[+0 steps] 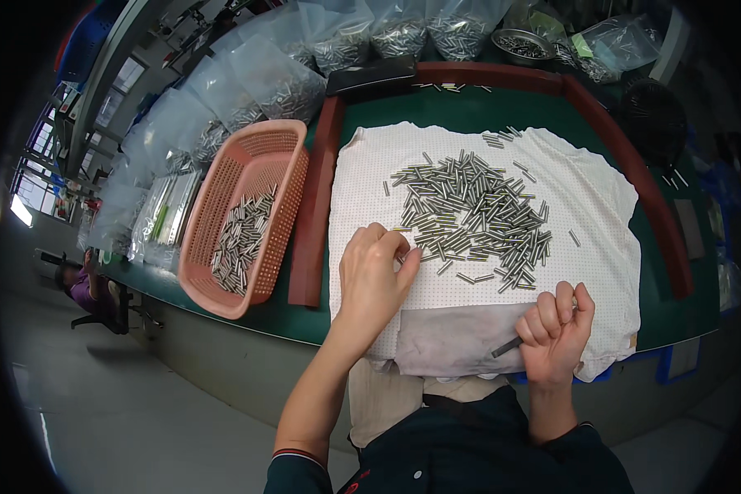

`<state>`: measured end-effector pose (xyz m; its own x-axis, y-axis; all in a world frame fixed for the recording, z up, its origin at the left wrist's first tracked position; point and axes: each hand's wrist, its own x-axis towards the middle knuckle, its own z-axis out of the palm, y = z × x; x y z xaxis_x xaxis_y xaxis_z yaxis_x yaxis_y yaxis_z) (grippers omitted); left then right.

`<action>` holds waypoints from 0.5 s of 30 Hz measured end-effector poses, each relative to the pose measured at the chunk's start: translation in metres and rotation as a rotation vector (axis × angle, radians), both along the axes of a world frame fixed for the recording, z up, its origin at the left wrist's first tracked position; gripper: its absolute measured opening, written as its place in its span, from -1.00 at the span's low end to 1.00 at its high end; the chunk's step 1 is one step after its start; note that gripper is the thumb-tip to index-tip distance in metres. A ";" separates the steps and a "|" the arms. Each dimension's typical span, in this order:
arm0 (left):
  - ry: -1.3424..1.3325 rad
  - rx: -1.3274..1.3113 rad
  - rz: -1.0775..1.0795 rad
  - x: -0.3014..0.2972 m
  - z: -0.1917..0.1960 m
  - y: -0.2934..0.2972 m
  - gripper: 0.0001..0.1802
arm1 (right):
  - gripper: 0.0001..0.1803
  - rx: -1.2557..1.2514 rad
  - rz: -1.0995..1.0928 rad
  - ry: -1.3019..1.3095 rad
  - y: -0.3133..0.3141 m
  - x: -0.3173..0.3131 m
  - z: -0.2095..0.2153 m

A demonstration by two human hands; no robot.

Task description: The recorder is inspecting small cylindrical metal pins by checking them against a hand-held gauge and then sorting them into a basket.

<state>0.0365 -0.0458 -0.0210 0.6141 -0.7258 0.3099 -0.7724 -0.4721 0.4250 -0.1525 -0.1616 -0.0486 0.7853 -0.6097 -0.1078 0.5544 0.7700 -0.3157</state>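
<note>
A heap of small, shiny metal pins lies on a white dotted cloth in front of me. At the heap's left edge my left hand is pinched, thumb against fingers, with what looks like a metal pin partly showing between them. My right hand is closed in a fist, palm up, at the cloth's near right side. From its little-finger side sticks out a dark grey, stick-shaped tool; the rest of it is hidden in the fist. Below the heap lies a grey, stained cloth.
A pink perforated basket holding more pins stands left. Red-brown rails frame the green table. Bags of pins line the back, beside a metal bowl. A black fan stands right. Another person sits far left.
</note>
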 end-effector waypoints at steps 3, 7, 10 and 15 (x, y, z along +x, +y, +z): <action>0.039 0.080 -0.020 0.006 -0.006 -0.008 -0.88 | -0.57 0.006 0.004 0.002 0.000 -0.001 0.000; 0.030 0.152 -0.060 0.009 0.002 -0.013 -0.88 | -0.57 0.006 0.005 0.004 -0.002 -0.001 0.000; -0.128 0.097 -0.243 0.014 0.002 -0.012 -0.89 | -0.56 0.011 0.013 0.000 -0.002 -0.002 0.000; -0.165 0.104 -0.372 0.019 0.003 -0.010 -0.90 | -0.56 0.006 0.015 0.027 -0.002 -0.001 0.001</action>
